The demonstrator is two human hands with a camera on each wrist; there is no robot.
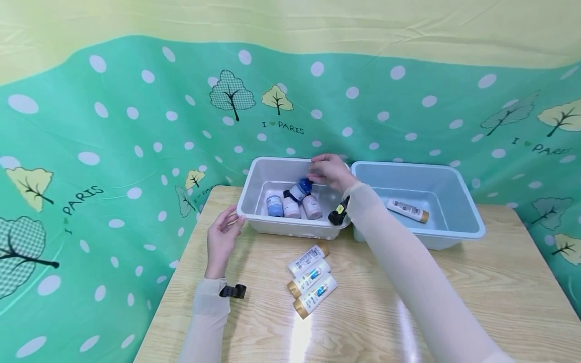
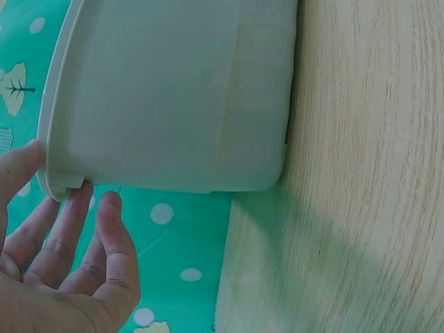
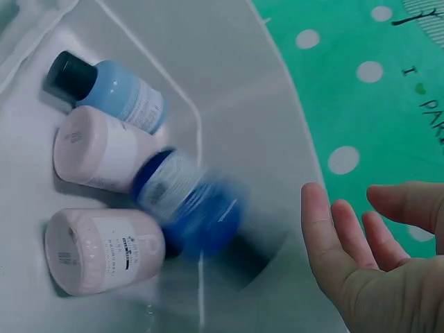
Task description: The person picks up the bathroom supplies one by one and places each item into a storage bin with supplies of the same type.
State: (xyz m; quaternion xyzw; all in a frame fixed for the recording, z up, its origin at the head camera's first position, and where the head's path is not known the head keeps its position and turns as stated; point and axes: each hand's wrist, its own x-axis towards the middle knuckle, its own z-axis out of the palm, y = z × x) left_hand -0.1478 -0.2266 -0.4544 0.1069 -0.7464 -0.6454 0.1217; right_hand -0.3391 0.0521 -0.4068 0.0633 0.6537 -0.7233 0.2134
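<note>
My left hand [image 1: 222, 238] grips the near left corner of the grey bin [image 1: 272, 220], thumb on the rim and fingers beneath it in the left wrist view. Over the bin's back right part, my right hand [image 1: 332, 171] has its fingers spread and holds nothing. A dark blue bottle [image 3: 191, 205], blurred in the right wrist view, lies tilted just off those fingertips, across the other bottles. Under and beside it are two pale pink bottles [image 3: 104, 250] and a light blue bottle [image 3: 128, 97] with a dark cap.
A light blue bin [image 1: 474, 222] stands right against the grey one, with a white gold-capped tube [image 1: 406, 209] inside. Three similar tubes [image 1: 313, 275] lie side by side on the wooden table [image 1: 386, 312] in front. A green patterned cloth [image 1: 386, 136] hangs behind.
</note>
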